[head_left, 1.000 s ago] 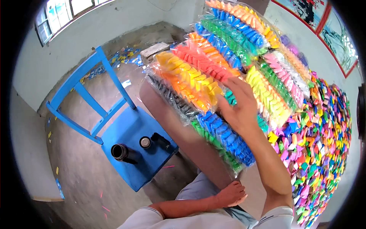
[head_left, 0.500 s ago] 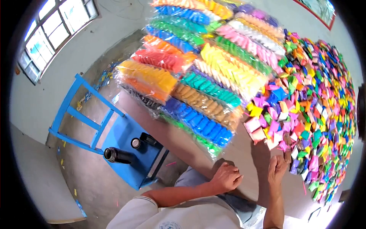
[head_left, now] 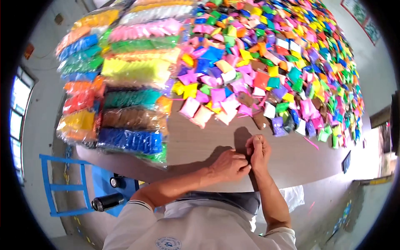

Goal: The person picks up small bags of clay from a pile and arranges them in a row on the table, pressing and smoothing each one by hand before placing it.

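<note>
My left hand point(head_left: 230, 166) is curled closed just above the bare front of the brown table point(head_left: 200, 143). Close beside it, my right hand point(head_left: 259, 152) has its fingers pinched together and pointing up. Whatever either hand may hold is hidden or too small to name. Beyond the hands lies a large heap of small colourful packets point(head_left: 271, 75), with pink packets point(head_left: 218, 98) and a brown packet point(head_left: 260, 121) at its near edge. To the left are stacked clear bags of same-coloured packets, among them a blue bag point(head_left: 130, 141) and a yellow bag point(head_left: 135, 71).
A blue chair point(head_left: 64, 187) stands off the table's left edge, with a black flask point(head_left: 107, 202) lying on its seat next to a round-topped dark object point(head_left: 116, 181). A pink strip point(head_left: 311, 143) lies right of the heap. A dark flat object point(head_left: 346, 162) sits at the right edge.
The view has swung to the right, bringing more of the heap into sight and shifting the bags left. My hands have come nearer each other, both still closed.
</note>
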A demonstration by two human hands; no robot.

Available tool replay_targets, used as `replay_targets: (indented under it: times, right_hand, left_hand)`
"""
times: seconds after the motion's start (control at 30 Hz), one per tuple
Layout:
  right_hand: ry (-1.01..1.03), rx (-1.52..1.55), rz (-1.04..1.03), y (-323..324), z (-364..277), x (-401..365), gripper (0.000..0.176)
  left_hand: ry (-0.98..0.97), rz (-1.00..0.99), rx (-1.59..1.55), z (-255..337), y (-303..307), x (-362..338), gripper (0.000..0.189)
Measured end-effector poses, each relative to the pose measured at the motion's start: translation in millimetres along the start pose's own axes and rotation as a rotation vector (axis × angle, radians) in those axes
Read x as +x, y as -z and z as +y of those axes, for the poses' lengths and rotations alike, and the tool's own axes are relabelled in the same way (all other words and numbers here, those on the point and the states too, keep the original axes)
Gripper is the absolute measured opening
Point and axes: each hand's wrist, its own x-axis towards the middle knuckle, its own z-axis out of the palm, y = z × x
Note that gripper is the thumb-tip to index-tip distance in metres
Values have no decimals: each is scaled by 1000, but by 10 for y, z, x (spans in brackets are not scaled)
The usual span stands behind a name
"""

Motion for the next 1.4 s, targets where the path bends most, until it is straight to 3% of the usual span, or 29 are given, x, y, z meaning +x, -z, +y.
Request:
replay_targets:
  times: [0.1, 0.27, 0.47, 0.77, 0.87, 0.97, 1.1, 1.27, 1.37, 1.4]
  right_hand:
    - [-41, 16, 18, 15, -44, 29, 28]
    - [-65, 25, 46, -23, -48, 34, 29]
    - [-13, -97, 5, -58, 41, 10, 26]
    - [-53, -162, -23, -141, 16, 49, 19]
    - [22, -339, -204, -114, 2, 254, 15]
    - [211, -645, -301, -324, -266, 423, 13]
    - [274, -1021, -483, -799, -478, 561, 24]
    - [364, -1306, -295, -1278, -283, 662, 35]
    - [432, -1374, -251, -1303, -190, 714, 42]
    - [447, -1341, -285, -1279, -142, 727, 48]
  left_hand:
    - [24, -139, -43, -121, 93, 113, 23]
    - [124, -183, -141, -119, 173, 143, 26]
    - [41, -141, -163, -223, 110, 28, 20]
    - [75, -111, -191, -155, 179, 48, 19]
    - [123, -75, -212, -126, 201, 66, 21]
    - [244, -244, -189, -138, 177, 33, 18]
    - [153, -143, -218, -211, 57, -27, 18]
    - [100, -89, -187, -342, -68, -148, 29]
    - [233, -260, -279, -360, -25, -126, 54]
    - [197, -210, -242, -367, -54, -146, 45]
